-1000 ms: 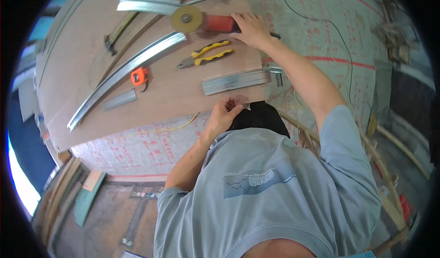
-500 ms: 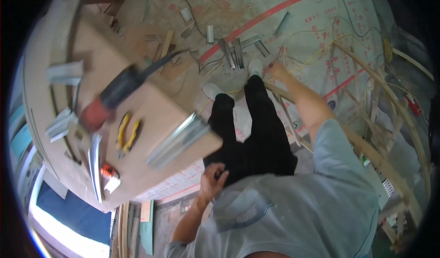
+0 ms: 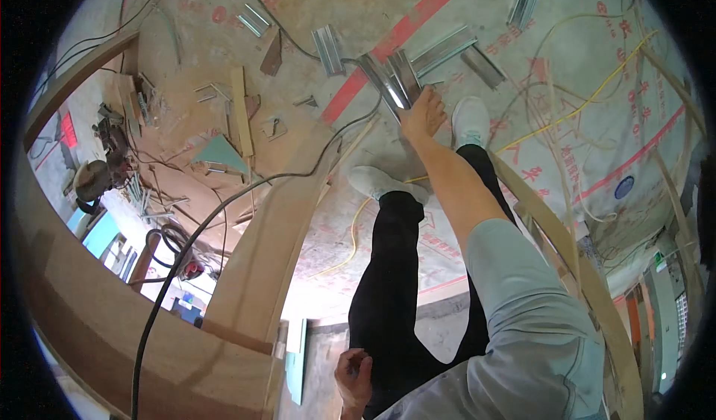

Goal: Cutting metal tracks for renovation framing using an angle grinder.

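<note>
My right arm reaches down to the floor, and my right hand (image 3: 424, 114) closes round the near end of a short silver metal channel piece (image 3: 405, 74). A second shiny channel piece (image 3: 383, 84) lies against it on the left, its near end partly behind my hand. To the right are a longer metal channel (image 3: 444, 51) and a short dark-grey one (image 3: 483, 68). Down by my left thigh, my left hand (image 3: 353, 379) is curled closed; a dark spot shows between its fingers, too small to name.
A black cable (image 3: 246, 189) crosses the wooden bench edge (image 3: 261, 271) at left. More channel pieces (image 3: 328, 50) and wood offcuts (image 3: 239, 110) litter the floor. A yellow cord (image 3: 574, 110) runs behind my white shoes (image 3: 470, 121). Timber framing (image 3: 544, 226) stands at right.
My view has swung away from the benchtop with its power tool and pliers toward the floor. My right hand has come onto the metal channel piece. My left hand stays curled by my thigh.
</note>
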### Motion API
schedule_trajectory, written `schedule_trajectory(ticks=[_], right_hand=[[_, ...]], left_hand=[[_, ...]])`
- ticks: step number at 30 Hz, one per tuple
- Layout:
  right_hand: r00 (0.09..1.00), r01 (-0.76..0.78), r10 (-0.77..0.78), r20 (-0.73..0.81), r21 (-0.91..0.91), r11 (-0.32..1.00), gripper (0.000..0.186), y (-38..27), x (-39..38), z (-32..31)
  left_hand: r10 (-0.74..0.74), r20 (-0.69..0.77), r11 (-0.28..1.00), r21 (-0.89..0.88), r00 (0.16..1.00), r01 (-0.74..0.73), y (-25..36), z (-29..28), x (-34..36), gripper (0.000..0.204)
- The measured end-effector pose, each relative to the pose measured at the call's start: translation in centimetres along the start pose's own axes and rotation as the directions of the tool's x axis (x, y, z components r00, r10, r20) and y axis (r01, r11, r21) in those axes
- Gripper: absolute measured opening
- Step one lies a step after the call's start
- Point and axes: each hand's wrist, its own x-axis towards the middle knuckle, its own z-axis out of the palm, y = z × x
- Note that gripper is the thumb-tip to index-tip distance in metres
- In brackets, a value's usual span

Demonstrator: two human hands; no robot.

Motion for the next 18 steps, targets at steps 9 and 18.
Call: schedule_trajectory(ticks=[9,18], right_hand=[[0.966,-0.091,-0.009,0.257,0.375,0.923,0.063,2.0,1.4,-8.0],[0.461,-0.03,-0.399,0.793,0.463,0.886,0.074,6.2,-11.9,-20.6]], left_hand=[[0.113,0.28,0.953,-0.302,0.953,-0.025,4.5,6.5,4.2,0.025],[0.364,0.235,0.456,-0.888,0.901,0.047,10.9,16.9,16.8,0.048]])
